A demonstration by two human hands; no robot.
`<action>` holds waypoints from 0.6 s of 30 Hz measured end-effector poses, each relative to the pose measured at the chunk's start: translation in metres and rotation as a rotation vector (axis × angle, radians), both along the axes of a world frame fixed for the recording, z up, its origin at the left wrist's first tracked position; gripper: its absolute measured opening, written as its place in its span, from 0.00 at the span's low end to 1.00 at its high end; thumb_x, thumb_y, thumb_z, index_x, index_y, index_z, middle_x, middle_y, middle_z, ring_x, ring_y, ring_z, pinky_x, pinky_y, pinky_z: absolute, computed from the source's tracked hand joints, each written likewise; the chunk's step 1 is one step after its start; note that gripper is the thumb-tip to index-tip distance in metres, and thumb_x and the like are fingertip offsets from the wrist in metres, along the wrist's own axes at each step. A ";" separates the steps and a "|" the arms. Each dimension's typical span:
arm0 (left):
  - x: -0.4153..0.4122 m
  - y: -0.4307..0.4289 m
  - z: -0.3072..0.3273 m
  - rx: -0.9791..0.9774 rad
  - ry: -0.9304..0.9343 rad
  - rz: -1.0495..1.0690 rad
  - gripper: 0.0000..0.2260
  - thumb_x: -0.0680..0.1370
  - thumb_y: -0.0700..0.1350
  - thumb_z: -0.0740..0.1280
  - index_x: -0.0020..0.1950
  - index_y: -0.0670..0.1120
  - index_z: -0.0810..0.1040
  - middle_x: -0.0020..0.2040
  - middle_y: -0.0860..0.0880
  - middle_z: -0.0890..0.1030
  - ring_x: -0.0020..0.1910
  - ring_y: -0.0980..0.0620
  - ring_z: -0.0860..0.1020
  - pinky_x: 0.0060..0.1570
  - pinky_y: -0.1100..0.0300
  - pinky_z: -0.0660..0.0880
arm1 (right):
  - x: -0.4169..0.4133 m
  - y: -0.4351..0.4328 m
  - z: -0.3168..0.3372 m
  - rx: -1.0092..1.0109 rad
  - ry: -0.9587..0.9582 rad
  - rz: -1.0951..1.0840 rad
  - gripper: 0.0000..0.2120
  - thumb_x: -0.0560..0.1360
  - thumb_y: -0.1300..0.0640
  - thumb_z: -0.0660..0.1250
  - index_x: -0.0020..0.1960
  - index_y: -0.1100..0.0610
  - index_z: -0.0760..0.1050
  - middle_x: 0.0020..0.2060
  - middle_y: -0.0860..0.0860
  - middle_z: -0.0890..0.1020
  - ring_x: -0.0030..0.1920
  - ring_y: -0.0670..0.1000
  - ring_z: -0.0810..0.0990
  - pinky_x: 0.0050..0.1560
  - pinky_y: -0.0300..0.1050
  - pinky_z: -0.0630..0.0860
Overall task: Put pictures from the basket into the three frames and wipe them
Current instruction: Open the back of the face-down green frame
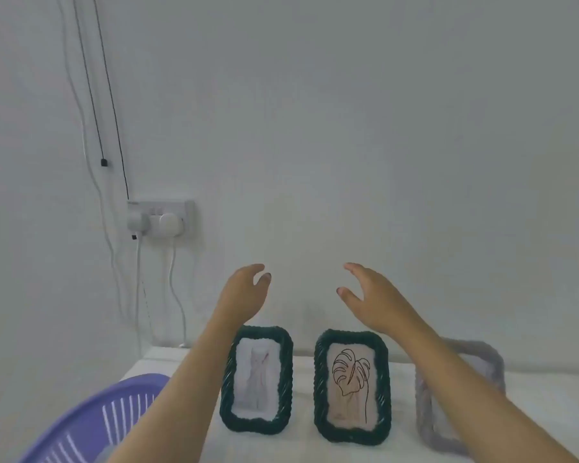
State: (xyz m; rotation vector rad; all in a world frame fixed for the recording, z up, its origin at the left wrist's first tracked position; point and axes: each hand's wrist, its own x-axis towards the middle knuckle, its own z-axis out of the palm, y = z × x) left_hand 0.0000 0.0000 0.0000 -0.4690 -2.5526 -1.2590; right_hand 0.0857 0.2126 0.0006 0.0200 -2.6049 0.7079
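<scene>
Purple basket (91, 419) is sitting at the bench's (301, 442) left corner, contents not readable. My left hand (244, 292) is hovering above the frames, fingers loosely spread, gripping nothing. Left dark frame (286, 379) is standing upright, long axis vertical, front facing me, showing a faint cat sketch (256, 379). Middle dark frame (351, 336) is standing the same way just beside it, showing a leaf line drawing (350, 382). My right hand (371, 299) is hovering open too, palm inward, empty. Grey frame (492, 360) is standing upright at right, mostly hiding behind my forearm; I'm not seeing its contents.
</scene>
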 end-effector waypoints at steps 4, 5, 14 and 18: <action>0.019 -0.017 -0.049 0.227 -0.022 0.088 0.16 0.81 0.45 0.57 0.69 0.49 0.68 0.68 0.51 0.70 0.68 0.51 0.67 0.67 0.54 0.63 | 0.010 -0.033 -0.053 -0.214 -0.023 0.106 0.23 0.78 0.49 0.58 0.72 0.47 0.58 0.70 0.43 0.66 0.69 0.44 0.64 0.68 0.43 0.62; 0.023 -0.022 -0.066 0.261 -0.040 0.096 0.16 0.80 0.44 0.57 0.68 0.50 0.68 0.67 0.52 0.71 0.67 0.51 0.67 0.66 0.54 0.64 | 0.011 -0.042 -0.070 -0.255 -0.042 0.124 0.23 0.78 0.49 0.59 0.72 0.46 0.59 0.69 0.41 0.66 0.69 0.43 0.64 0.68 0.44 0.63; 0.019 -0.043 -0.158 0.528 -0.455 0.206 0.19 0.81 0.46 0.55 0.72 0.57 0.61 0.72 0.49 0.65 0.69 0.46 0.65 0.67 0.47 0.65 | -0.012 -0.101 -0.150 -0.553 -0.255 0.156 0.29 0.79 0.58 0.57 0.75 0.46 0.49 0.74 0.43 0.57 0.74 0.48 0.56 0.72 0.46 0.56; 0.020 -0.045 -0.160 0.608 -0.546 0.177 0.18 0.82 0.42 0.51 0.73 0.50 0.62 0.71 0.46 0.67 0.68 0.46 0.66 0.63 0.55 0.66 | -0.025 -0.111 -0.160 -0.736 -0.259 0.133 0.31 0.78 0.62 0.57 0.75 0.46 0.47 0.75 0.46 0.56 0.74 0.47 0.55 0.73 0.45 0.55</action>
